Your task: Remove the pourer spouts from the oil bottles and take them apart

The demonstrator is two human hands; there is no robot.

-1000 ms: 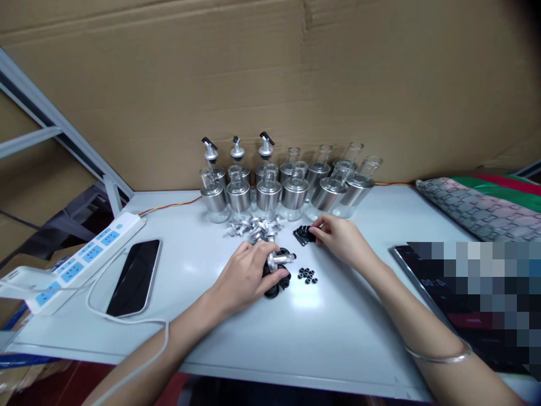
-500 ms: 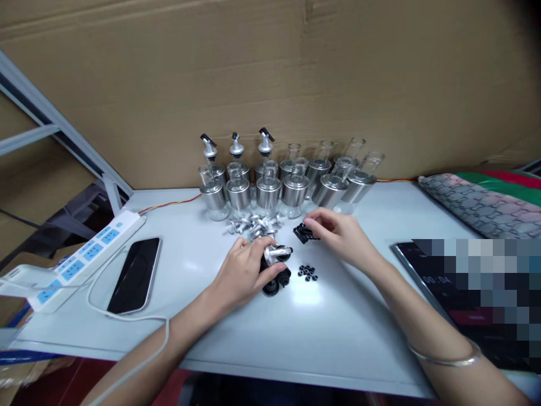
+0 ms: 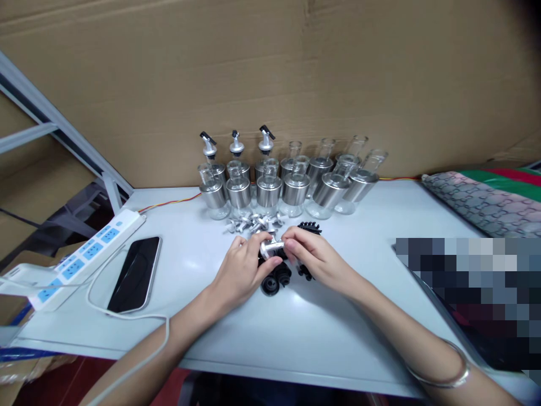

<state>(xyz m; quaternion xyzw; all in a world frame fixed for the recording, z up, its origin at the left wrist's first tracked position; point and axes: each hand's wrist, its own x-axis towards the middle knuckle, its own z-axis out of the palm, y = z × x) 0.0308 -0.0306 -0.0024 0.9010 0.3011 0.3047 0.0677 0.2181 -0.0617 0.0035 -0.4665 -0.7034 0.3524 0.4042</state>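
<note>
My left hand [image 3: 240,270] is closed round a small silver pourer spout [image 3: 270,248], held just above the white table [image 3: 296,327]. My right hand [image 3: 313,256] meets it from the right, its fingertips pinched at the spout's end; what they hold is too small to make out. Under both hands lie black rubber stoppers [image 3: 274,279]. A pile of silver spouts [image 3: 253,224] and a small heap of black caps [image 3: 310,226] lie just behind. Small black rings are mostly hidden by my right hand.
Several glass bottles with steel collars [image 3: 270,192] stand in rows at the back, three of them fitted with pourers [image 3: 236,144]. A phone [image 3: 135,273] and a white power strip [image 3: 80,259] lie left. Folded fabric [image 3: 482,203] and a dark pixelated device sit right. A cardboard wall stands behind.
My right hand left the heap of black caps and came left to the spout in my left hand. My left hand lifted the spout slightly.
</note>
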